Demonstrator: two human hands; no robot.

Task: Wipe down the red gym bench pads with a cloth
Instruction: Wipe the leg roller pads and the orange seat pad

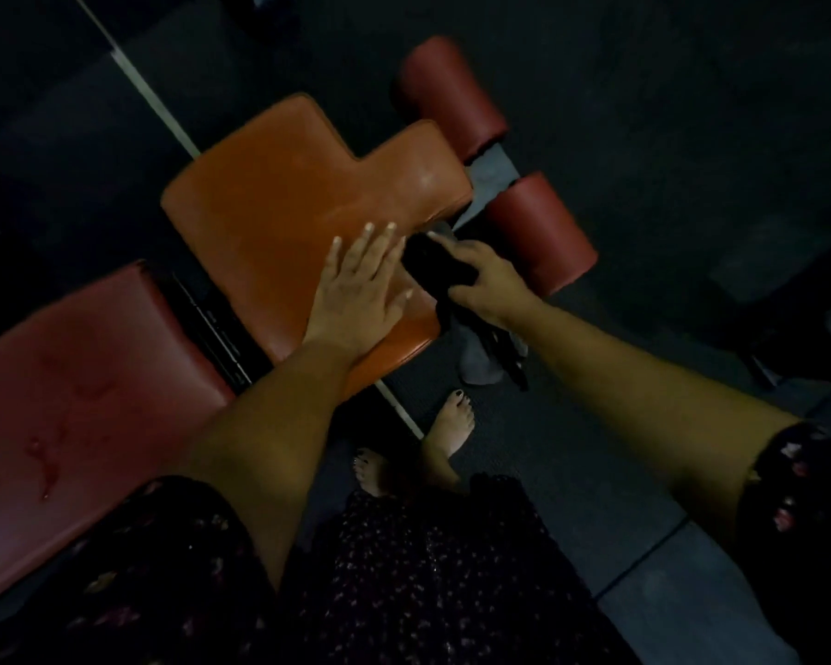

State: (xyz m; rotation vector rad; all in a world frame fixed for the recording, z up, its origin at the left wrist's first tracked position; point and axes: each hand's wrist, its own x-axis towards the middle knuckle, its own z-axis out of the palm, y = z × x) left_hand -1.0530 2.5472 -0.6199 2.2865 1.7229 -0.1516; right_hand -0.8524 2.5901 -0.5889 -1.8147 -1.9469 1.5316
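The seat pad (279, 204) bears the left hand (356, 290), flat near its right edge. At that edge a cloth (433, 266), gripped by the right hand (485, 280), seems to touch it. Left of the seat pad lies the back pad (78, 400); below it, bare feet (449, 424) stand on the floor (644, 112).

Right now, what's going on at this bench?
A person is wiping a gym bench. The left hand rests flat, fingers straight, on the seat pad. The right hand grips a dark cloth at that pad's near right edge. The back pad at lower left shows streaks or droplets. Two roller pads sit beyond the seat, with neither hand on them.
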